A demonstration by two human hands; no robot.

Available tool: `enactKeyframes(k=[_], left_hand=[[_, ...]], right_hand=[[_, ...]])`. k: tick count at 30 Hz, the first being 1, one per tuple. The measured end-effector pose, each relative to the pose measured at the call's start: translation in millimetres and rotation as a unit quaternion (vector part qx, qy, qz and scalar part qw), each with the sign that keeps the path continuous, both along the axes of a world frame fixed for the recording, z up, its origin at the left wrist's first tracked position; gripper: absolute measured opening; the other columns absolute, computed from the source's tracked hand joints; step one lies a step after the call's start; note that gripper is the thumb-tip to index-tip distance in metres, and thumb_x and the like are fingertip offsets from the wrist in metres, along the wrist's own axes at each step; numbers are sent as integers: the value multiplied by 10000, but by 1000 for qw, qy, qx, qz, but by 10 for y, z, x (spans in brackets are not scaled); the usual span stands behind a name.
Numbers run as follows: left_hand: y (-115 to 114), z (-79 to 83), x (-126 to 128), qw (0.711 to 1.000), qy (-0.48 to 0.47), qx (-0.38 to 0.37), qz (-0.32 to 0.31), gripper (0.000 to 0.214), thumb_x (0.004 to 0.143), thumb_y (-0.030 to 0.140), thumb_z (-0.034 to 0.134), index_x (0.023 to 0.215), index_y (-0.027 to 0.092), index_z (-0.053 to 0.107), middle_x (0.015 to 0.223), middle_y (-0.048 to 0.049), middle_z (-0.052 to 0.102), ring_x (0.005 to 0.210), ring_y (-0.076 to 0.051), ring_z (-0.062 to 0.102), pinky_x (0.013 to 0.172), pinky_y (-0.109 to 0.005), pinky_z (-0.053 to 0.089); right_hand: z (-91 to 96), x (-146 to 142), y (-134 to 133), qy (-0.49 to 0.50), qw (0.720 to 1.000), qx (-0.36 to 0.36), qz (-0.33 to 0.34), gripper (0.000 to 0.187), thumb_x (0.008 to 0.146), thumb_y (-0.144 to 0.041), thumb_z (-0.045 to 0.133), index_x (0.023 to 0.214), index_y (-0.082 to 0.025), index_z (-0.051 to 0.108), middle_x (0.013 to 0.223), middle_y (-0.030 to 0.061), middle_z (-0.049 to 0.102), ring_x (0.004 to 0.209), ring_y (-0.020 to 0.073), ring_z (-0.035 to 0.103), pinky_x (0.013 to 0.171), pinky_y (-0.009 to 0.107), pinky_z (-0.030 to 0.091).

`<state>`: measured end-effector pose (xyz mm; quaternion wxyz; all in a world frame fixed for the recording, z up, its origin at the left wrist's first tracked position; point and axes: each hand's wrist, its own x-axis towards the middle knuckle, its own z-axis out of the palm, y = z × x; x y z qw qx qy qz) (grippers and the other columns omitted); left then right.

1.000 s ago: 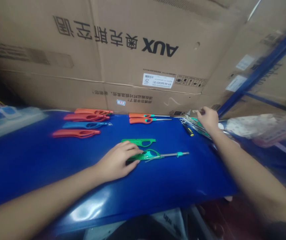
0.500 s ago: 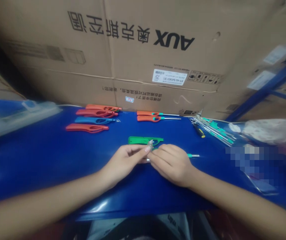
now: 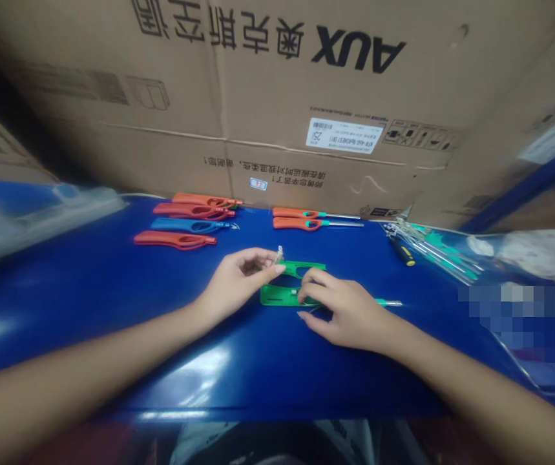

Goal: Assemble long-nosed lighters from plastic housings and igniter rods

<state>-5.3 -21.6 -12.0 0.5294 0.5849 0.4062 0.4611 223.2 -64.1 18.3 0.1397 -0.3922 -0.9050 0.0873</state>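
My left hand (image 3: pixel 238 281) pinches a small pale metal part (image 3: pixel 280 253) between thumb and fingertips, just above the table. My right hand (image 3: pixel 342 309) rests on a green lighter half with a metal tube (image 3: pixel 287 296), fingers pressing its middle. A second green handle shell (image 3: pixel 306 267) lies just behind it. All of this sits on the blue table (image 3: pixel 112 303).
Several orange and blue handle shells (image 3: pixel 185 223) lie at the back left, two orange lighters with tubes (image 3: pixel 306 219) at the back middle. A screwdriver (image 3: pixel 402 252) and loose tubes (image 3: pixel 432 252) lie at the right. A large cardboard box (image 3: pixel 277 97) stands behind.
My right hand came in from the parts at the far right to the green lighter. The small pale part now sits in my left fingers, lifted slightly.
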Motion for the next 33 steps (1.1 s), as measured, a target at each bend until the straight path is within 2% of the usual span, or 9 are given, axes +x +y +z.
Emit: enactKeyframes(k=[7,10,14,16,18,20,22,26,33], left_hand=[[-42,-81,7,983,119,137,-38,218,804,336,802,928,162,761,794,-8,622,700,-117,567,660,-242,468],[-65,-64,9,970,139,195,-46,197,814,305,801,942,158,771,788,-14,639,706,-120,588,674,-241,480],[-98,-52,7,960,153,227,-64,195,905,275,709,1050,159,766,955,-61,731,852,-151,673,781,-251,516],[-113,-47,1,957,165,229,-68,230,956,261,637,1133,158,742,1038,-73,740,934,-160,683,835,-254,513],[-124,-37,-8,953,184,232,-68,265,988,254,582,1198,161,713,1061,-71,727,955,-157,671,843,-251,504],[-132,-20,-19,948,203,235,-70,291,1016,252,522,1237,166,690,1048,-66,698,934,-149,651,825,-249,499],[-142,0,-29,943,219,239,-75,308,1040,250,461,1243,165,677,1040,-64,667,934,-147,632,836,-254,492],[-163,17,-33,934,248,241,-87,315,1049,267,437,1249,157,654,1057,-67,645,959,-154,624,867,-266,487],[-155,-51,-8,923,266,259,-104,295,998,272,562,1273,180,619,1093,-51,706,956,-157,668,856,-259,506]], right_hand=[[18,166,-8,-1,995,-88,50,95,918,-275,640,994,-225,667,1142,35,604,753,115,589,673,266,441],[-22,194,41,62,991,-105,51,82,949,-210,595,948,-206,676,1063,35,630,764,104,587,681,243,450],[-88,188,121,180,974,-136,29,72,924,-208,630,890,-171,682,879,26,658,589,60,502,572,205,433],[-120,180,156,229,952,-203,-14,108,919,-256,643,875,-162,672,698,-2,633,497,57,485,496,197,422],[-152,173,186,276,911,-302,-57,167,915,-325,655,891,-160,648,545,-42,569,421,68,494,426,189,419],[-181,166,212,311,870,-375,-82,231,900,-384,674,918,-159,627,489,-60,547,378,77,497,379,184,427],[-202,162,235,330,853,-394,-92,283,875,-421,702,934,-155,630,499,-54,563,384,80,508,366,184,448],[-212,161,250,333,860,-381,-72,298,861,-416,714,960,-139,667,577,-26,596,466,98,576,379,185,487],[-178,154,219,276,922,-272,-8,188,909,-287,648,980,-136,735,683,1,642,502,60,572,443,157,459]])
